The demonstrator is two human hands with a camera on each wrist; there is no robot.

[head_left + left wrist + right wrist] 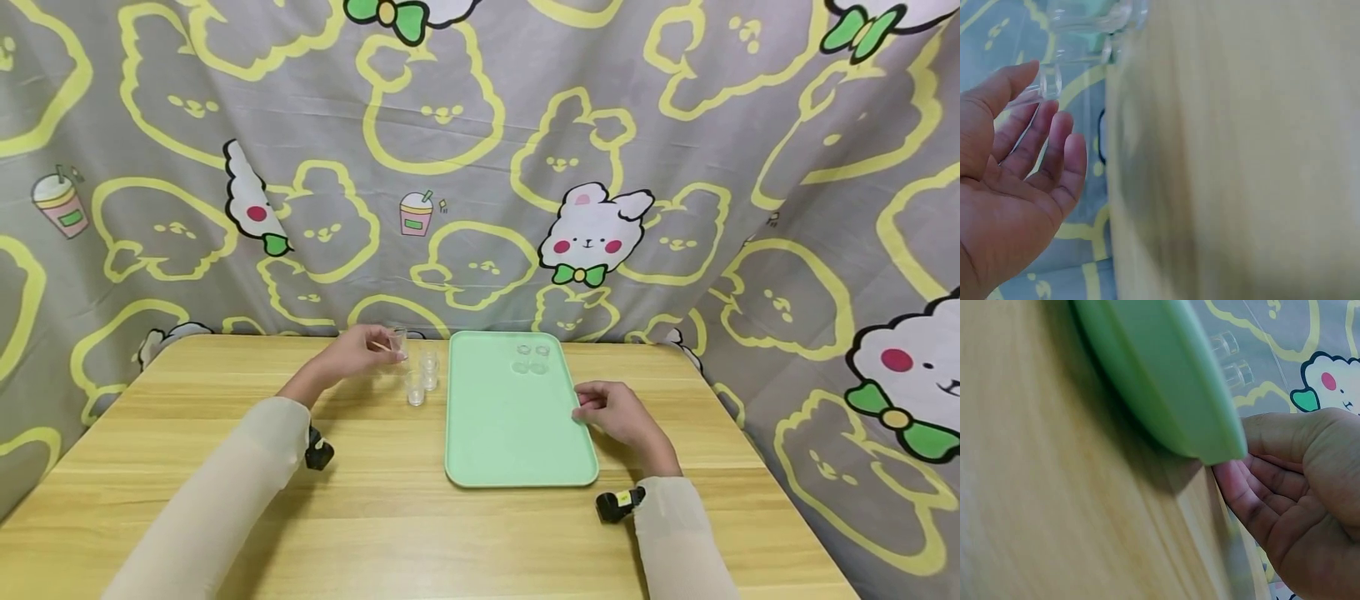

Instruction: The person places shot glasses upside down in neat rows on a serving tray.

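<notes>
In the head view my left hand [362, 350] pinches a small clear cup [399, 342] between thumb and fingers, above the far left part of the table. The left wrist view shows this cup [1051, 82] lying on its side in the grip. Beside that hand, small clear cups [416, 392] stand on the table, left of a pale green tray [517, 433]. My right hand [617, 410] grips the tray's right rim. In the right wrist view its thumb lies against the rim [1225, 440] and a fingertip is underneath.
Small clear cups [542, 351] stand near the far end of the tray; their exact number is hard to tell. The wooden table [420, 542] ends at the back against a patterned curtain [480, 167], which also hangs along both sides.
</notes>
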